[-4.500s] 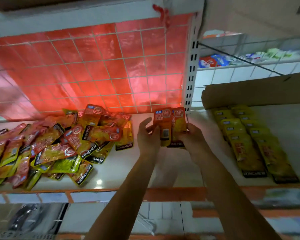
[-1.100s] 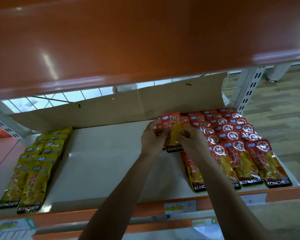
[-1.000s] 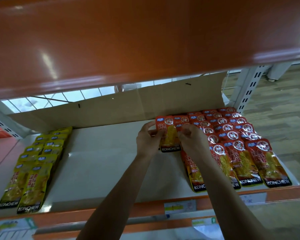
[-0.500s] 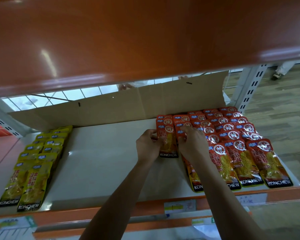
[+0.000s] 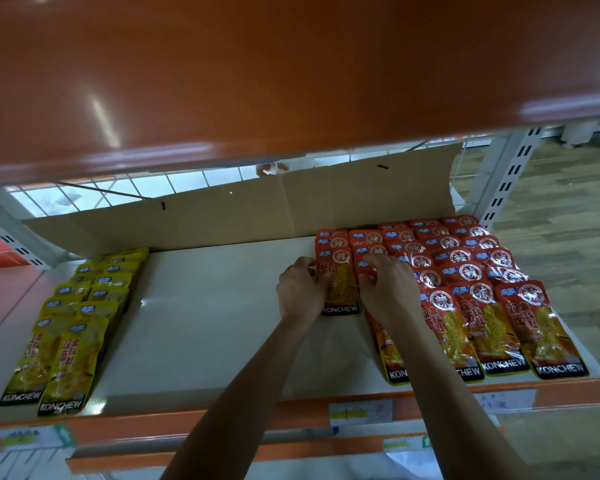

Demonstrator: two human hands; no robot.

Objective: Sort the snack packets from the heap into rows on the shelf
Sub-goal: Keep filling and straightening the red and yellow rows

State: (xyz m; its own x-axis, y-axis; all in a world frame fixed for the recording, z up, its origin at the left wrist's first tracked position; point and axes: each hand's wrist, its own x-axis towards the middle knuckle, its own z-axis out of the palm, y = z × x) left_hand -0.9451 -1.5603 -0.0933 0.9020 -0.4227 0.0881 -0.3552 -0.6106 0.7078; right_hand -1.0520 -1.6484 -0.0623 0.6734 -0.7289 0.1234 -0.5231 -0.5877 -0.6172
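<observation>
A shiny red plastic snack packet lies flat on the white shelf, leftmost in the red rows. The left hand pinches its left edge with curled fingers. The right hand curls at its right edge; I cannot tell if it holds.

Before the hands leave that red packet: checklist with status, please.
1. Colour: the red packet lies in the red rows, not the yellow rows: ok.
2. Face up, KONCHEW end toward the shelf front: ok.
3. In line with the packets behind it: ok.
4. Hands clear: not ok; the left hand grips its left edge and the right hand is at its right edge.
5. Whether the right hand pinches it or only touches it: cannot tell.
6. Bare shelf to its left for more rows: ok.
</observation>
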